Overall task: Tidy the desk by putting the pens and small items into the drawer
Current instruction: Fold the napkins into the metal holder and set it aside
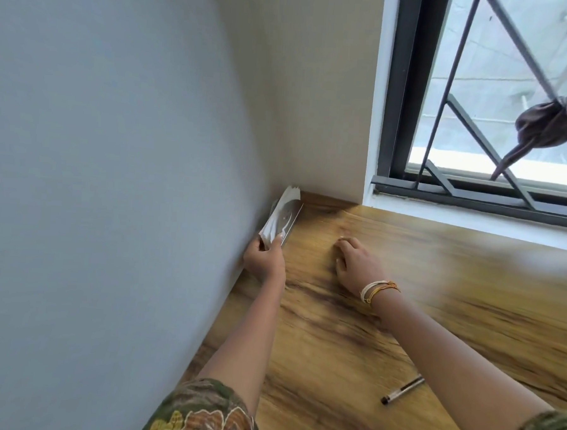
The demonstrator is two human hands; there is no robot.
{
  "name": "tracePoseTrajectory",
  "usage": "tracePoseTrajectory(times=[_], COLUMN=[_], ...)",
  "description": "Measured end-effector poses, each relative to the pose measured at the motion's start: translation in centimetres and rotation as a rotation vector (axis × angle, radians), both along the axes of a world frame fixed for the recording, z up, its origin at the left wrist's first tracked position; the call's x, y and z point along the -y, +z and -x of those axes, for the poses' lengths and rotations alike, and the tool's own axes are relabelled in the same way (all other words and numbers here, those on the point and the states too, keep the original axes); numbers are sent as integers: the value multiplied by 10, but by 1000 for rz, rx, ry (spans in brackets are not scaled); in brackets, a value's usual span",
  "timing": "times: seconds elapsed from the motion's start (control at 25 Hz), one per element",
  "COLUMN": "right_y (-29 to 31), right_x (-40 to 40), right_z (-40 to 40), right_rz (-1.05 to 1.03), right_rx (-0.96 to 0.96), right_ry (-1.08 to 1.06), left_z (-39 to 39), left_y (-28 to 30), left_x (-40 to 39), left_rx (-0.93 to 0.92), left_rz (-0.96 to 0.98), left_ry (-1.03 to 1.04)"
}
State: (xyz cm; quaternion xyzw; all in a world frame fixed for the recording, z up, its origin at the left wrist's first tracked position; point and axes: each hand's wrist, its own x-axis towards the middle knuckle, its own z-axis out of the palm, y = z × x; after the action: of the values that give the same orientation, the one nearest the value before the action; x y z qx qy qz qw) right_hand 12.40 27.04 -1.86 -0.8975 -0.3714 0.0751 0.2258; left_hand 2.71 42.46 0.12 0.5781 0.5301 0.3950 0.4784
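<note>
Fingers (279,239) of left hand (264,258) clamp card stack (281,219) — pen (402,389) well behind.

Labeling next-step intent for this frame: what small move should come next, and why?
Probably lift the stack of papers away from the wall. The left hand already pinches its near end, and it stands on edge in the desk corner. The right hand rests flat, holding nothing, so it could then take the pen lying near the right forearm. No drawer is visible.

Streaky brown wood-grain desk (403,287), black pen (402,389), perhaps white-and-grey booklet (282,219), grey wall (113,173).
</note>
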Motion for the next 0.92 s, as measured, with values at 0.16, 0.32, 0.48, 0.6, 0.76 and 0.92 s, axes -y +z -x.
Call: tracePoseTrajectory(times=[0.16,0.32,0.48,0.6,0.76,0.92], right_y=[9,13,17,23,26,28], right_x=[8,53,117,170,240,322], right_z=[2,18,37,54,81,116], right_rz=[35,27,-10,-33,-25,3], right_rx=[-50,3,69,89,73,60], right_ry=[56,12,-63,-124,-132,-149], left_z=[4,15,28,44,74,109], left_y=[2,6,10,12,13,18], left_x=[7,33,82,136,218,314], left_rx=[2,-1,-107,-151,-201,-219], left_rz=[20,47,25,-20,-96,-176], left_ry=[-2,5,-18,-76,-171,-276])
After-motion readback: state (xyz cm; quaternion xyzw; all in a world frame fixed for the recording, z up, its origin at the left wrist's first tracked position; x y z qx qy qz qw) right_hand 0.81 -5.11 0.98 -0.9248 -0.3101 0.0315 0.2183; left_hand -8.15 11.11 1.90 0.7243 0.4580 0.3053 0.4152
